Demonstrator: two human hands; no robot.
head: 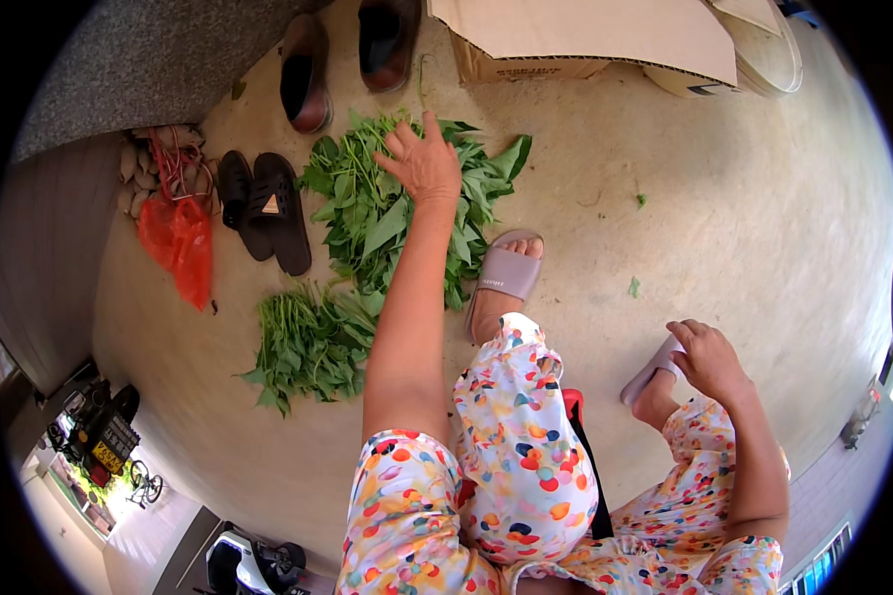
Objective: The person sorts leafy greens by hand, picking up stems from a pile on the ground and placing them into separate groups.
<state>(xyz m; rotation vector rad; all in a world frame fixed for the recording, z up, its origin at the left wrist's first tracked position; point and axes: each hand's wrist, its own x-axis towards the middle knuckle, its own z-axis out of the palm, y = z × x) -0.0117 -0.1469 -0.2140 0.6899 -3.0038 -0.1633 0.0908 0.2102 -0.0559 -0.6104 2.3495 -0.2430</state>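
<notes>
My left hand (pixel 422 162) rests over the top of a large pile of leafy green stems (pixel 387 216) on the concrete floor, its fingers spread. Whether the fingertips touch or pinch a stem there cannot be told. A smaller bundle of leafy greens (pixel 309 346) lies beside the pile, towards the lower left. My right hand (pixel 707 358) hangs above my right foot, near the slide sandal (pixel 651 372), fingers loosely bent, and no object shows in it. My left foot, in a mauve slide sandal (pixel 512 269), stands against the right edge of the large pile.
Dark slippers (pixel 286 223), brown shoes (pixel 305 67) and a red plastic bag (pixel 182 245) by some tubers (pixel 138 175) lie at the left and top. A cardboard box (pixel 588 30) and a pale bucket (pixel 778 59) stand at the top right. Parked vehicles are at the lower left.
</notes>
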